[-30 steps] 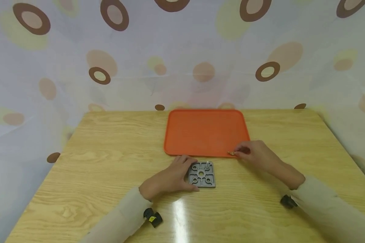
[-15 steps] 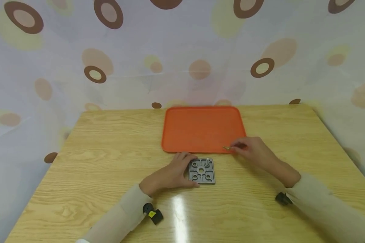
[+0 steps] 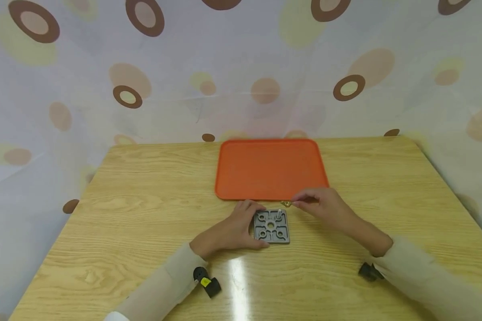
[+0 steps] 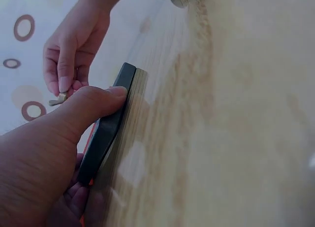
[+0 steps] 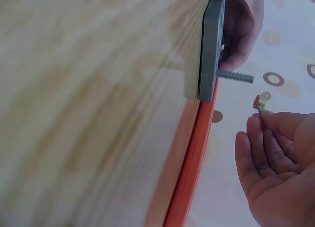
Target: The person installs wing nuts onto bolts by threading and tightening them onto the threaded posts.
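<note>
I see from head: high, far back, facing forward and down. Wrist views: low, close, tipped sideways along table (image 4: pixel 231 148); both share gray plate (image 5: pixel 210 54).

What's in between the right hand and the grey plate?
The gold wing nut, pinched by the right hand, then the bolt sticking up from the plate. The right wrist view shows both, with a gap between them.

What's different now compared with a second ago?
The right hand has carried the brass wing nut leftward, from around the near right corner of the orange tray toward the stud. Nothing was newly gripped or released. The left hand still grips the metal plate, the stud still stands at its far right corner, and the tray stays put.
</note>
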`<state>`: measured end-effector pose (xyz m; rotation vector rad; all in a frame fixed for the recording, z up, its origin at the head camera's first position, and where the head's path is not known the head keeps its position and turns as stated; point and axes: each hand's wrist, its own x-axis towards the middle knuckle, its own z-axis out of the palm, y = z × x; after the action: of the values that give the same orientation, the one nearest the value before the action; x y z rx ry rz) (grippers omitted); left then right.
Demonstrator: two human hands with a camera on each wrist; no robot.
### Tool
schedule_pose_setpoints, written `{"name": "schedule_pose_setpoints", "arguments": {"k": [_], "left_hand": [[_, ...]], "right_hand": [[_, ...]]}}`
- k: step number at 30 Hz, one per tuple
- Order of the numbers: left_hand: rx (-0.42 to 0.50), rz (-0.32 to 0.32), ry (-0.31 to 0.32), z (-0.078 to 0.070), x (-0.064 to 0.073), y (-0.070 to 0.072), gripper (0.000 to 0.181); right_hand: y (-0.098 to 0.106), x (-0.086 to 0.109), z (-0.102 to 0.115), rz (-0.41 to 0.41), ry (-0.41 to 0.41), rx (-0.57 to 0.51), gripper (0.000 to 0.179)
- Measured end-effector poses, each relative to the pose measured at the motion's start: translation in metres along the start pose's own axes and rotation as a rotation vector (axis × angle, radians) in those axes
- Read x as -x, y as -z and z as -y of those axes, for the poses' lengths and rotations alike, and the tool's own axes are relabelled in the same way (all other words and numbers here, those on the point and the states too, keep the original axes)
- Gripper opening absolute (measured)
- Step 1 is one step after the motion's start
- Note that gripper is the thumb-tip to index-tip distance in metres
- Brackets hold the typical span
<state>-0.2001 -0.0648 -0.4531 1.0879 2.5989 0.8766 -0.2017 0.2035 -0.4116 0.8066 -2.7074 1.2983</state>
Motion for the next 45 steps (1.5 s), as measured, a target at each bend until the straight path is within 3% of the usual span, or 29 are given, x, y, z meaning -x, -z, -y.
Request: {"name": "schedule_pose_setpoints", "arguments": {"k": [11,17,24,31,45], "left_hand": [[-0.020,-0.028,0.000,0.006,0.001,-0.008,0.086],[-0.026,-0.027,-0.006,0.006,-0.004,-0.010,0.086],[-0.028,-0.029,-0.014,0.004,-0.008,-0.009,0.086],[-0.030,-0.026,-0.015,0.004,-0.009,-0.009,0.087],[-0.029,-0.024,-0.016,0.005,-0.009,-0.009,0.087]], "right_hand": [[-0.013,0.002,0.003,0.016,0.018,-0.056,0.008],[-0.011,0.001,0.008,0.010,0.018,-0.031,0.009],[-0.011,0.000,-0.001,0.018,0.046,-0.017,0.010],[-0.008,-0.001,-0.001,0.018,0.032,0.010,0.011],[-0.006,-0.005,-0.002,0.047,0.095,0.040,0.013]]}}
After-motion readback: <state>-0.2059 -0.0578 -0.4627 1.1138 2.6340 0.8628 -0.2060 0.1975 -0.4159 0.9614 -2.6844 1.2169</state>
